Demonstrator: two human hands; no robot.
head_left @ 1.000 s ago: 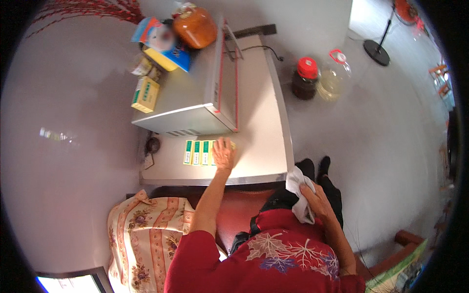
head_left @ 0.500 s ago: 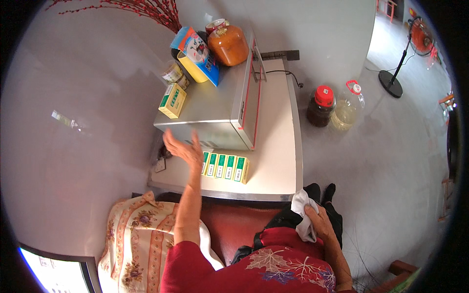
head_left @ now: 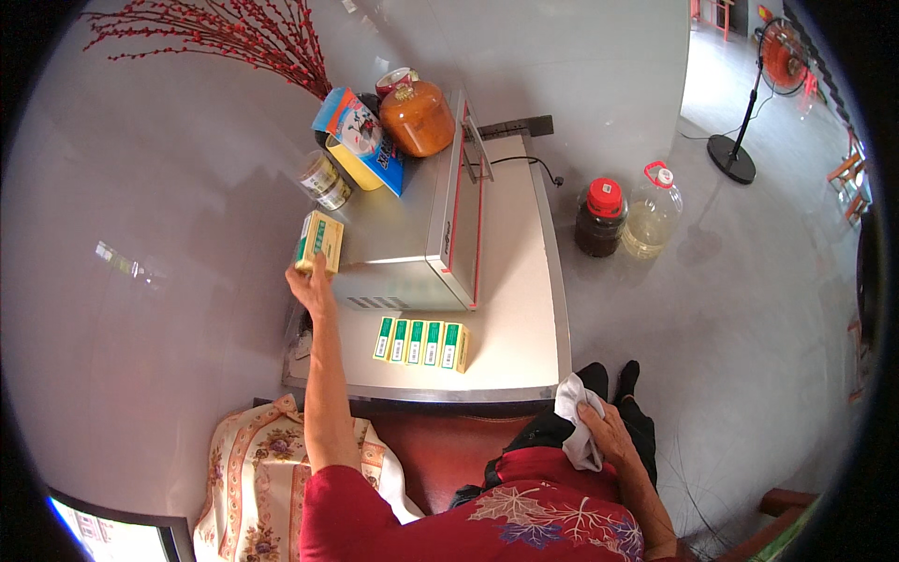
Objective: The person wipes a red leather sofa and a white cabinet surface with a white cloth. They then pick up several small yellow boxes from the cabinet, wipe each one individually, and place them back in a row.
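Left hand (head_left: 312,286) stretched up, fingers closed on yellow-green box (head_left: 318,240) at left edge of microwave (head_left: 412,239) top, within arm reach. Right hand (head_left: 609,433) low by lap, gripping white cloth (head_left: 576,426), kept away from surface (head_left: 510,323). Five matching boxes (head_left: 421,343) lined before microwave.

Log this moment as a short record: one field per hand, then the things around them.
left hand: left hand grips a yellow-green box on top of the microwave
right hand: right hand holds a white cloth at the person's side
on the table: row of green-and-white boxes lying side by side on the white table, in front of the microwave
on the microwave: orange jar, blue-and-yellow carton
on the floor: dark red-capped jar, clear jug
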